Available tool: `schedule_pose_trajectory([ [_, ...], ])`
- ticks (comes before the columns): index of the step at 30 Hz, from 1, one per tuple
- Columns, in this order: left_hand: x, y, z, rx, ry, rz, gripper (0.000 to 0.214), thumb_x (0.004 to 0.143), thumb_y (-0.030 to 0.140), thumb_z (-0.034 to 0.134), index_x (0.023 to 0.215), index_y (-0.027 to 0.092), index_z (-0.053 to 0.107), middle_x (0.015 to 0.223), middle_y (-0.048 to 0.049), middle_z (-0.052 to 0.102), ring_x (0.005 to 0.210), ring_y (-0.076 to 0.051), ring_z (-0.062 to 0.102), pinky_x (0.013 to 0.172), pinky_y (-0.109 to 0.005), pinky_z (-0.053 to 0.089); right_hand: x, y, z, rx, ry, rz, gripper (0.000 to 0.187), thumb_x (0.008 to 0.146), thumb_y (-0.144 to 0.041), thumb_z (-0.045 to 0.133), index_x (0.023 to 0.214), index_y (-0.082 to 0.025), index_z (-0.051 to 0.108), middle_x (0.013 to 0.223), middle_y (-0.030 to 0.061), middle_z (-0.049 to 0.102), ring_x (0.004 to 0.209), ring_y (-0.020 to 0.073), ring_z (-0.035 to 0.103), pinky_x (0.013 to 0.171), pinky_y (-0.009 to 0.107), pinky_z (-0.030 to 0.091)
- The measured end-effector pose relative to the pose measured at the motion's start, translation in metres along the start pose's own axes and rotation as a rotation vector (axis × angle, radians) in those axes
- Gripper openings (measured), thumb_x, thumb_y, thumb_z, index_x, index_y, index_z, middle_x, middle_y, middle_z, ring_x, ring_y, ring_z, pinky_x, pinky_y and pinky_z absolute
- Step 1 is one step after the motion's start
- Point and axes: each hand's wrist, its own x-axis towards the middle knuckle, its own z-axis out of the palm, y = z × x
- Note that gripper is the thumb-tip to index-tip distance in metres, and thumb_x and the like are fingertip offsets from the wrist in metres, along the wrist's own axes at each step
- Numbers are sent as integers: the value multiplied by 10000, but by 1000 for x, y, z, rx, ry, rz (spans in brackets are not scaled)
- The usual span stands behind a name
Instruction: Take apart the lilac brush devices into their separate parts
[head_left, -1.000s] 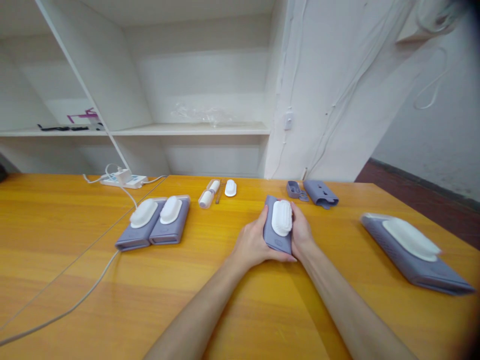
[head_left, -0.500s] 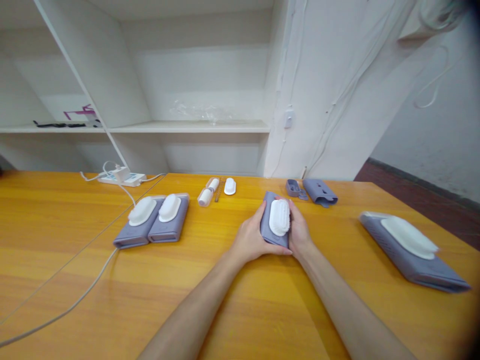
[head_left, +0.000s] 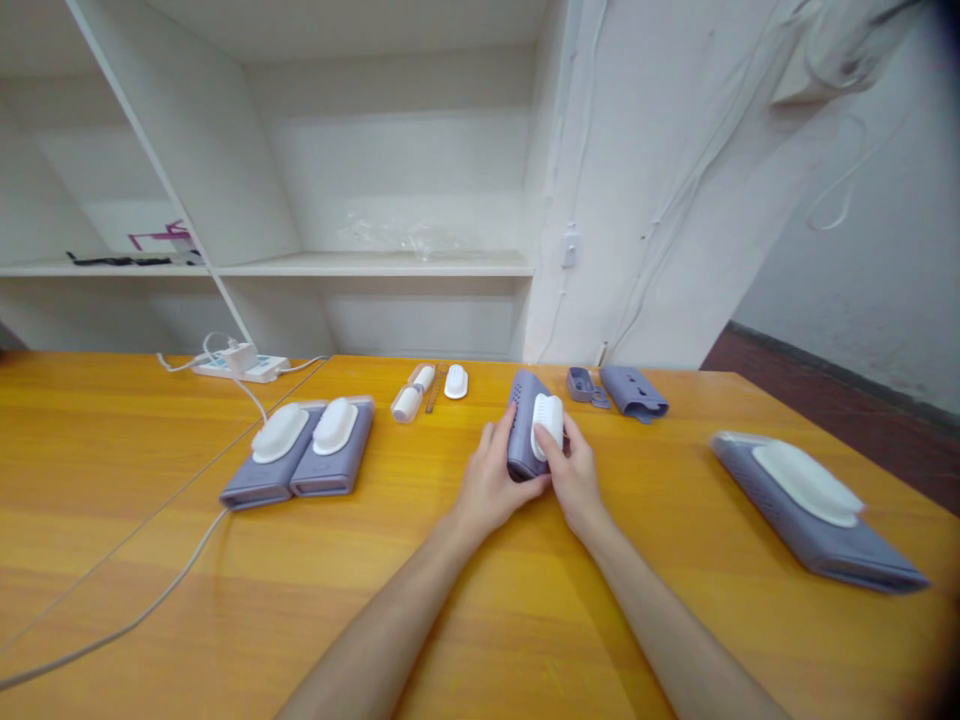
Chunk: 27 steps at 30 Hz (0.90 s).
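Between both hands, above the table, is a grey-purple case (head_left: 523,440) with rows of small holes along one side. It is tilted, and a white ribbed oval piece (head_left: 548,425) sits on its face. My left hand (head_left: 491,475) wraps round the left side and lower end of the case. My right hand (head_left: 576,470) closes on its right side, thumb pressed on the white oval piece. The fingers behind the case are hidden. Farther back lie a loose white oval piece (head_left: 456,382), a spring (head_left: 433,390) and a clear holder with white cylinders (head_left: 407,402).
Two similar cases (head_left: 334,465) lie side by side at left, another (head_left: 817,530) at right. A flatter grey-purple cover (head_left: 634,392) and small purple parts (head_left: 580,384) lie at the back. A power strip (head_left: 259,367) and a cable (head_left: 169,590) are on the left of the table (head_left: 225,630).
The case has been turned so that its holed side shows. My right thumb has moved from the case's edge onto the white oval piece. The view has shifted slightly.
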Motion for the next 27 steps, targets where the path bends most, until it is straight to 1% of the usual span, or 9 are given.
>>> schedule_pose_trajectory([
  [2, -1, 3, -2, 67, -3, -9, 894, 721, 332, 706, 1453, 319, 193, 1261, -74, 464, 1076, -248, 552, 899, -379, 474, 1, 2, 0, -38, 36, -9, 515, 725, -442, 684, 1161, -180, 606, 1123, 94, 651, 1020, 268, 594, 891, 399, 475],
  [5, -1, 4, -2, 153, 0, 1, 853, 750, 266, 667, 1448, 361, 185, 1239, -57, 450, 1069, -241, 548, 863, -364, 494, 2, 2, 1, 8, 26, 9, 500, 736, -430, 683, 1160, -180, 595, 1107, 97, 659, 968, 251, 621, 858, 392, 491],
  [9, 0, 0, 1, 200, 17, 70, 811, 774, 141, 599, 1445, 365, 203, 1221, -59, 442, 1125, -230, 493, 910, -362, 477, 4, -2, 1, 142, -14, 77, 505, 720, -394, 711, 1159, -183, 578, 1090, 92, 672, 938, 238, 638, 823, 366, 512],
  [12, 0, -2, 2, 216, 4, 107, 835, 762, 94, 588, 1451, 355, 195, 1220, -65, 439, 1131, -230, 476, 930, -376, 471, 7, -4, -4, 212, -23, 156, 545, 698, -369, 734, 1183, -192, 563, 1093, 82, 675, 928, 234, 644, 811, 352, 517],
  [15, 0, -2, 1, 237, -13, 128, 834, 764, 91, 590, 1453, 348, 196, 1223, -70, 434, 1131, -238, 472, 926, -391, 476, 11, -2, -9, 245, -53, 215, 520, 696, -371, 733, 1161, -198, 576, 1030, 64, 696, 844, 220, 658, 749, 330, 526],
  [17, 0, -2, 1, 236, -19, 144, 820, 776, 103, 592, 1454, 341, 195, 1234, -75, 430, 1135, -239, 473, 927, -396, 476, 12, -1, -11, 242, -56, 218, 462, 699, -371, 727, 1109, -198, 604, 999, 54, 701, 810, 207, 657, 715, 306, 522],
  [20, 0, -3, 2, 217, -17, 171, 791, 802, 125, 583, 1456, 331, 189, 1253, -82, 429, 1147, -239, 472, 944, -404, 465, 14, 1, -12, 243, -47, 212, 401, 704, -364, 715, 1058, -196, 629, 997, 46, 697, 811, 198, 650, 709, 292, 515],
  [24, -2, -4, 4, 197, -11, 202, 803, 815, 137, 585, 1464, 322, 149, 1292, -90, 421, 1193, -246, 442, 984, -423, 438, 13, 0, -12, 255, -53, 235, 381, 702, -372, 702, 1033, -195, 636, 969, 45, 698, 764, 201, 645, 646, 296, 514],
  [27, -3, -4, 5, 198, -12, 203, 806, 821, 139, 583, 1468, 315, 135, 1300, -97, 422, 1197, -246, 437, 988, -428, 436, 14, -2, -14, 260, -89, 247, 374, 702, -387, 693, 1016, -192, 637, 938, 46, 700, 699, 194, 637, 577, 286, 499],
])
